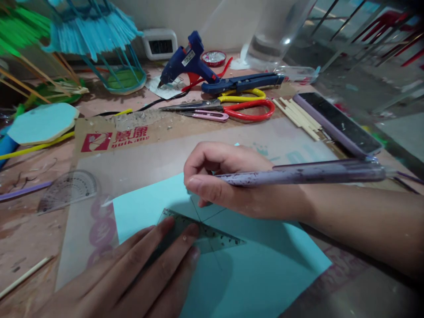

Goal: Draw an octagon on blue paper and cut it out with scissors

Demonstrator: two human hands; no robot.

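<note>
1. Head view: a blue sheet (238, 278) lies askew on film-covered cardboard (155, 170), one corner pointing rightward and slightly towards the viewer.
2. Over the sheet's far half, the right hand (238, 198) has its fingers curled around a pen (298, 173).
3. The pen's long axis runs nearly level from side to side; its left end is hidden behind the fingers, and its other end points right, past the sheet's right edge.
4. On the sheet's left half, the left hand (145, 269) lies flat, fingers extended, pressing down a clear triangular ruler (218, 240).
5. The ruler's long edge slants from far left to near right, a sharp corner pointing right; thin crossed lines (212, 215) show on the sheet beside it.
6. Left of the sheet, a protractor (71, 190) rests partly on the pinkish, littered bench (29, 238).
7. Beyond the sheet are scissors (251, 110), a blue glue gun (192, 59) and a white clock (160, 44); farther right lie pale sticks (298, 117) and a phone (338, 121).
8. Far beyond the sheet, at upper right, red shapes (391, 26) behind bars may be seats, but they are too blurred to be sure.
</note>
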